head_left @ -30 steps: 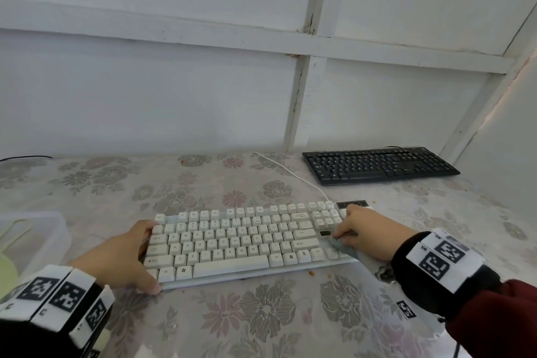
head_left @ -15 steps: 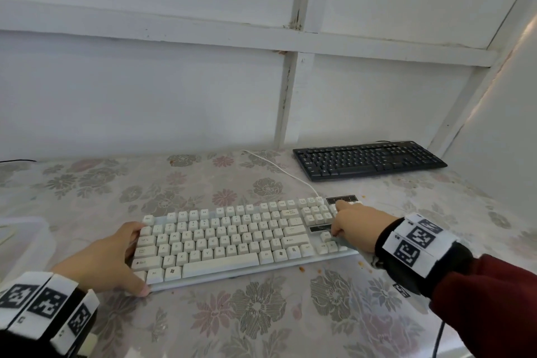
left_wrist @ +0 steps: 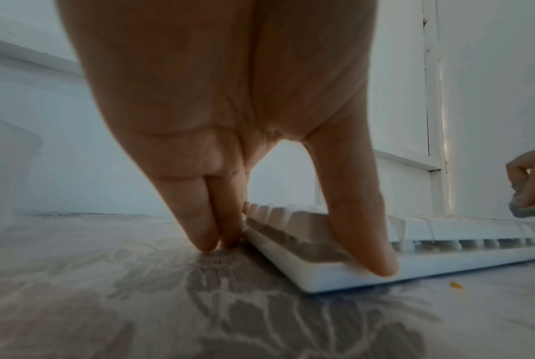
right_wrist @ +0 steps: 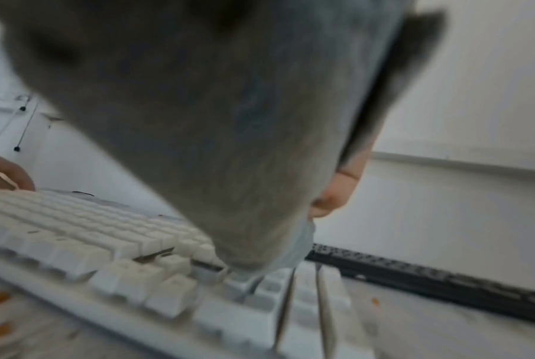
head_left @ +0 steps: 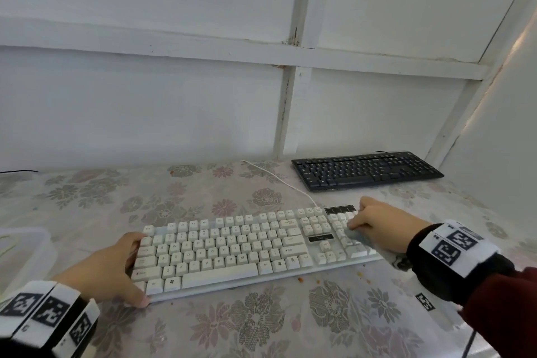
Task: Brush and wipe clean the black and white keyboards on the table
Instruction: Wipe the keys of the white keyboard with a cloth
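Observation:
The white keyboard (head_left: 232, 244) lies across the near middle of the floral table. My left hand (head_left: 128, 267) braces its left end, fingers (left_wrist: 198, 218) straight against the side and thumb (left_wrist: 367, 230) on the front corner. At the other end my right hand (head_left: 363, 225) grips a grey-blue cloth (head_left: 356, 237) and presses it on the number pad keys. In the right wrist view the cloth (right_wrist: 213, 121) fills most of the picture and hides the fingers. The black keyboard (head_left: 366, 170) sits at the far right by the wall, untouched.
A clear plastic container (head_left: 23, 250) stands at the left edge. Orange crumbs (head_left: 300, 279) lie on the tablecloth in front of the white keyboard. Its white cable (head_left: 279, 180) runs back toward the wall. White wall panels close the back and right side.
My right hand with the cloth has slid over the number pad from its near part toward its far right part. The left hand has kept its hold on the keyboard's left end.

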`<state>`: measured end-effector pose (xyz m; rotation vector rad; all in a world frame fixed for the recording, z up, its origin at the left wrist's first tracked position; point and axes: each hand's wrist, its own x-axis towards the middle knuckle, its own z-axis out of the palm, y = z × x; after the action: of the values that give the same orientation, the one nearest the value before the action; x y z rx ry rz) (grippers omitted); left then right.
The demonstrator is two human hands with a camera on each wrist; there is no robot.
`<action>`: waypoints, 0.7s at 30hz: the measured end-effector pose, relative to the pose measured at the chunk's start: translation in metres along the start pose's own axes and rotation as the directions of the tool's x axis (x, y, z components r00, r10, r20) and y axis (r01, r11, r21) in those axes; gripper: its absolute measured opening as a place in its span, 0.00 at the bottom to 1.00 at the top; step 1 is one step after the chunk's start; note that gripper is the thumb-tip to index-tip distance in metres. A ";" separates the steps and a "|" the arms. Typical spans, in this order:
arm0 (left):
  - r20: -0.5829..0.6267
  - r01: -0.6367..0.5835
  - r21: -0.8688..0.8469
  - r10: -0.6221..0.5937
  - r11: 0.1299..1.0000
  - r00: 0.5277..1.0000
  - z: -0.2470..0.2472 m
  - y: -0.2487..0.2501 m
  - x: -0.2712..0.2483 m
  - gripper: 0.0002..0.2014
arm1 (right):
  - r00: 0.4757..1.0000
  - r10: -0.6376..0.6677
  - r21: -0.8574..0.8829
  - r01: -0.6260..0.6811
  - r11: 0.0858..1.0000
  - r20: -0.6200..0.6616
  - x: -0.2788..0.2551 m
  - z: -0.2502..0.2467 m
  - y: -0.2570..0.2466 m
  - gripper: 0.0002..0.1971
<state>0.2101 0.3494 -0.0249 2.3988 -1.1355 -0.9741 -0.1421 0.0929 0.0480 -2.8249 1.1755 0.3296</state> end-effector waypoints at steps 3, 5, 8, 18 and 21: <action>-0.004 -0.009 -0.010 0.009 1.000 1.000 0.001 -0.001 0.001 0.61 | 0.999 -0.034 0.076 0.034 0.997 -0.009 0.002 0.018 0.001 0.14; -0.014 -0.015 -0.028 0.014 0.999 1.000 0.001 -0.002 0.002 0.59 | 0.999 -0.013 0.113 0.018 0.993 -0.048 0.003 0.030 0.003 0.13; 0.008 -0.028 -0.104 0.029 0.994 1.000 0.002 -0.006 0.004 0.62 | 0.994 0.009 0.185 0.012 0.983 -0.110 0.000 0.042 0.006 0.12; 0.032 -0.059 -0.192 0.066 0.980 0.997 0.001 -0.011 0.007 0.66 | 0.990 0.009 0.092 0.004 0.996 -0.140 -0.001 0.043 0.011 0.15; 0.030 -0.056 -0.200 0.063 0.978 0.998 0.002 -0.011 0.007 0.63 | 0.987 0.001 0.116 0.018 0.993 -0.160 -0.003 0.045 0.013 0.14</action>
<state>0.2185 0.3507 -0.0351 2.1860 -1.0616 -1.0619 -0.1611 0.0919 0.0056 -2.7965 1.1685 0.0317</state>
